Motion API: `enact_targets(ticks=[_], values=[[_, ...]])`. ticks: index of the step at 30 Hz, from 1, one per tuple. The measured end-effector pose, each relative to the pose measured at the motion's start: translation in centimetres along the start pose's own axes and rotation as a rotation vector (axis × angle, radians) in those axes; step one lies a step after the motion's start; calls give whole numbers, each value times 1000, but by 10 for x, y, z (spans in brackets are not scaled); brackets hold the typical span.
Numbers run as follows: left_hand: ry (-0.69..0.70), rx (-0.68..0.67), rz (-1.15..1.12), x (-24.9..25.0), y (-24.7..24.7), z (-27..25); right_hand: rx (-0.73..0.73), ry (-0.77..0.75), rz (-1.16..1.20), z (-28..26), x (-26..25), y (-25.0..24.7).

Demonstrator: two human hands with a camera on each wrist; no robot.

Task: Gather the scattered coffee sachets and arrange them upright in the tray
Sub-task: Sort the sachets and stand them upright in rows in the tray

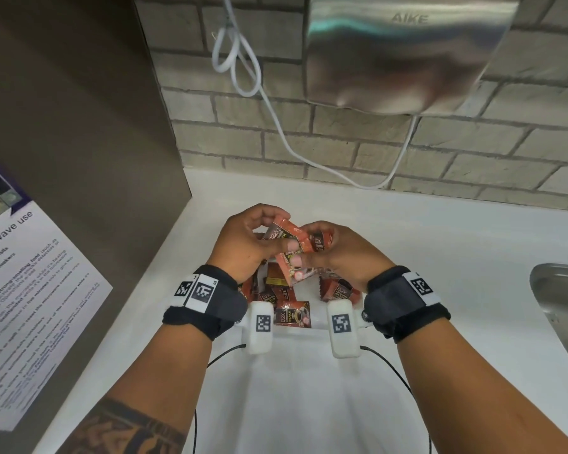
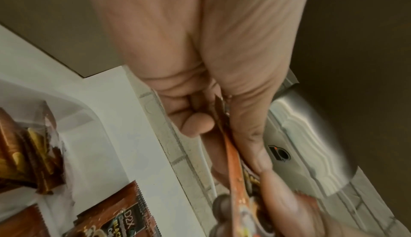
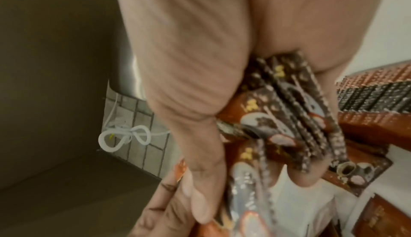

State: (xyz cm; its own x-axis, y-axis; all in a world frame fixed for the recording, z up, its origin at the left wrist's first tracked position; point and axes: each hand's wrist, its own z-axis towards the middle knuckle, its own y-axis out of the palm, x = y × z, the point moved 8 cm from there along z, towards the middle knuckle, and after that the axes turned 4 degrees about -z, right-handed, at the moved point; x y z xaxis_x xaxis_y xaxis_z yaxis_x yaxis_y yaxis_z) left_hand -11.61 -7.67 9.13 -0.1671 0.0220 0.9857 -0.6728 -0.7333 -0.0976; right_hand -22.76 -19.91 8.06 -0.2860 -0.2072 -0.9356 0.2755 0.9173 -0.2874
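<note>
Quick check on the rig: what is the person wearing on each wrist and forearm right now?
Both forearms are bare, no sleeves. Each wrist carries a black strap band with white square-code tags. A white camera block, also tagged, sits on each wrist's inner side, trailing a thin black cable. The left forearm bears a dark tattoo.

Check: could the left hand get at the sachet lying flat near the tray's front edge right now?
Probably not right away: the left hand already pinches held sachets together with the right hand, though the flat sachet lies uncovered below.
</note>
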Motion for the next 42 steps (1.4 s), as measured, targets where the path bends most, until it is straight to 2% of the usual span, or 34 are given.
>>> enact_targets(ticks=[3, 8, 11, 14, 16, 19, 21, 23, 25, 28, 30, 36, 39, 42], values=[[-6, -29, -30, 1, 7, -2, -47, -12, 118, -2, -3, 8], [-17, 43, -147, 2, -4, -6, -76, -29, 345, -12, -3, 6], [-23, 49, -124, 4, -12, -8, -8, 5, 512, -9, 4, -5], [-7, -22, -99, 10, -2, -12, 111, -21, 456, -6, 4, -12], [11, -74, -69, 15, 9, -15, 52, -31, 428, -5, -3, -2], [30, -115, 14, 20, 21, -16, -164, -48, 395, -8, -14, 22], [46, -109, 79, 21, 20, -14, -154, -18, 436, -10, -14, 17], [124, -130, 191, 28, 18, -13, -91, 21, 469, -10, -11, 5], [223, -250, 340, 38, 29, -16, -67, 47, 472, -11, -9, -1], [222, -440, 523, 40, 57, -23, -61, 59, 471, -12, -17, 6], [256, -436, 625, 42, 67, -21, -76, 44, 483, -12, -26, 15], [341, -450, 650, 54, 67, -15, -103, 91, 601, -10, -28, 19], [343, -381, 712, 58, 61, -7, -79, 136, 548, -13, -26, 16], [370, -370, 774, 63, 63, -4, 19, 99, 395, -14, -29, 8]])
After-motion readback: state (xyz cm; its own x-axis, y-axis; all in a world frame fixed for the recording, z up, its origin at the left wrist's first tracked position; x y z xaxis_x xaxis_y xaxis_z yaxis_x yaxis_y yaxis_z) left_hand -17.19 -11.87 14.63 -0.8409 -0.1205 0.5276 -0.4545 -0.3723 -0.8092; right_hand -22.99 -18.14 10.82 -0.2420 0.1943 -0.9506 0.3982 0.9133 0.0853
